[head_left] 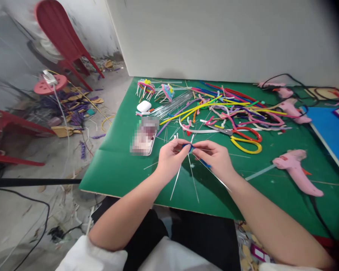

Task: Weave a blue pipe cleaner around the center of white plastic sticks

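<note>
Both my hands meet over the green table, pinching a small blue piece [191, 147] from which several thin, stiff wires [192, 177] spread downward and outward. My left hand [173, 158] holds its left side between thumb and fingers. On its right side, my right hand [216, 158] grips the same piece, and a blue strip [205, 163] hangs under those fingers. Just beyond my hands lie scissors [247, 140] with red and yellow handles and a pile of coloured pipe cleaners [226, 109]. A bundle of clear thin wires [173, 104] is left of the pile.
A phone [145, 136] and a white case [144, 107] lie at the left, near two small colourful umbrella-like pieces [167, 92]. A pink glue gun [296, 169] with its cable lies at the right, with others behind. A white panel [228, 41] borders the far edge.
</note>
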The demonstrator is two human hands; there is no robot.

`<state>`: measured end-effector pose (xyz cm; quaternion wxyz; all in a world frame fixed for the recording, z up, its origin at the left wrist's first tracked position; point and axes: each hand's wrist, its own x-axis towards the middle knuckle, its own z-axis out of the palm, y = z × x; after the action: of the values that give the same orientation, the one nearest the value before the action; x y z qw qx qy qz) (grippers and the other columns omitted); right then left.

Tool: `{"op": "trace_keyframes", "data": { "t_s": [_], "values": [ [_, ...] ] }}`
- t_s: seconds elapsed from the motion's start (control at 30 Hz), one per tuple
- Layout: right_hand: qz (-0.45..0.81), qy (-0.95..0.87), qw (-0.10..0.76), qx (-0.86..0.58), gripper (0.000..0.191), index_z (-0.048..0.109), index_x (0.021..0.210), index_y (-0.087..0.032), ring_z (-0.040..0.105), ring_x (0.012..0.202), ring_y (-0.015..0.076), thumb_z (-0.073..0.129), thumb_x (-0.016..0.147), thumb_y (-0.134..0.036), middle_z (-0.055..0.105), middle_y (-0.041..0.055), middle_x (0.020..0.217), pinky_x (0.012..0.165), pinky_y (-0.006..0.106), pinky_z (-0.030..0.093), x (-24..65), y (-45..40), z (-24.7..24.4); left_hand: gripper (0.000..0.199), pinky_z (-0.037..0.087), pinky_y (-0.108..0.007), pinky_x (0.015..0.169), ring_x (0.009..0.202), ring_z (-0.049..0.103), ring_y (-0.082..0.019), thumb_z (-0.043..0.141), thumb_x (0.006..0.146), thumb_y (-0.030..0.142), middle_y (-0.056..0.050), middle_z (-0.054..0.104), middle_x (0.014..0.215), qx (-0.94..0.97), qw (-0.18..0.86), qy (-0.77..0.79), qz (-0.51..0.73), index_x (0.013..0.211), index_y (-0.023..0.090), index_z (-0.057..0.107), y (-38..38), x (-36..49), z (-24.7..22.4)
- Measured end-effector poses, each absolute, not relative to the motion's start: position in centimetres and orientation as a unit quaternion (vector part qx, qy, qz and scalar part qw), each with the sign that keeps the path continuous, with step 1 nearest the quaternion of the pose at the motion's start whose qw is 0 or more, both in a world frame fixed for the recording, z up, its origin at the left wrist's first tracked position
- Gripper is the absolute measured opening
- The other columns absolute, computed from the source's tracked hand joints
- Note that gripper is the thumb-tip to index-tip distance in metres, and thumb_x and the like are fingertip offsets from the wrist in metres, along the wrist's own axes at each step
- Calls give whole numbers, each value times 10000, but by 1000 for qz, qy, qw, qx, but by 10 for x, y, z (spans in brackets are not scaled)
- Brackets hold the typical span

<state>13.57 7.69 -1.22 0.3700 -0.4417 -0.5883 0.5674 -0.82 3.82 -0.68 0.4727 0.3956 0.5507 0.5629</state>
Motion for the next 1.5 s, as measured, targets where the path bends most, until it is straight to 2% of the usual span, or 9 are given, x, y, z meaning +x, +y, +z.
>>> {"op": "trace_keyframes", "data": {
  "t_s": [0.13,0.3,0.4,0.5,0.63,0.87,0.97,1.2,1.5],
  "values": [
    [573,-563,390,-450,185,692,789,-218,606,557,105,750,650,-325,683,-8,702,536,230,505,136,80,-19,188,483,-233,676,723,611,-114,633,767,268,-44,672,849,427,475,545,543,913,151,653,34,-7,-2],
    [607,-526,425,-417,151,683,737,-212,559,472,87,758,638,-297,629,-34,569,475,213,467,143,92,-16,583,481,-304,856,1028,588,-191,707,707,195,-87,619,1156,497,621,405,451,1260,216,524,34,-32,6],
    [623,-528,413,-404,150,683,715,-204,554,459,83,765,627,-292,628,-27,580,463,214,464,147,94,-11,448,466,-344,909,1045,594,-195,624,782,193,-84,631,1146,455,666,381,451,1225,219,565,37,-47,5],
    [620,-566,364,-405,155,689,724,-202,566,487,85,772,623,-286,655,-11,643,484,218,475,148,93,-10,320,503,-347,838,918,649,-186,562,835,283,-92,673,1031,399,699,388,449,1133,185,624,39,-51,5],
    [600,-609,318,-409,185,700,737,-196,586,531,106,768,626,-328,666,7,662,521,235,496,149,91,-11,311,535,-299,720,766,673,-161,660,768,308,-83,695,860,396,724,393,407,1030,141,643,38,-46,7],
    [606,-622,281,-409,183,715,731,-198,601,562,116,772,619,-331,677,15,677,545,238,504,147,90,-6,236,539,-248,644,665,649,-108,730,692,229,-40,676,743,379,709,432,409,869,127,613,37,-41,3],
    [604,-623,287,-405,174,715,702,-201,603,564,114,784,599,-323,682,15,687,554,242,510,145,90,-3,222,543,-244,648,658,645,-96,731,688,203,-23,670,733,374,717,426,405,859,137,605,36,-41,0],
    [574,-644,294,-412,179,722,716,-205,609,575,127,764,622,-352,675,18,664,558,256,515,149,92,-4,227,554,-304,747,828,678,-170,660,769,217,-75,690,897,352,758,378,399,982,143,643,37,-49,0],
    [601,-656,256,-378,168,727,768,-222,632,656,134,739,663,-352,688,15,726,599,257,512,150,92,-8,227,558,-253,624,742,693,-173,652,783,341,-68,687,811,331,772,414,350,851,130,602,38,-45,0]
  ]
}}
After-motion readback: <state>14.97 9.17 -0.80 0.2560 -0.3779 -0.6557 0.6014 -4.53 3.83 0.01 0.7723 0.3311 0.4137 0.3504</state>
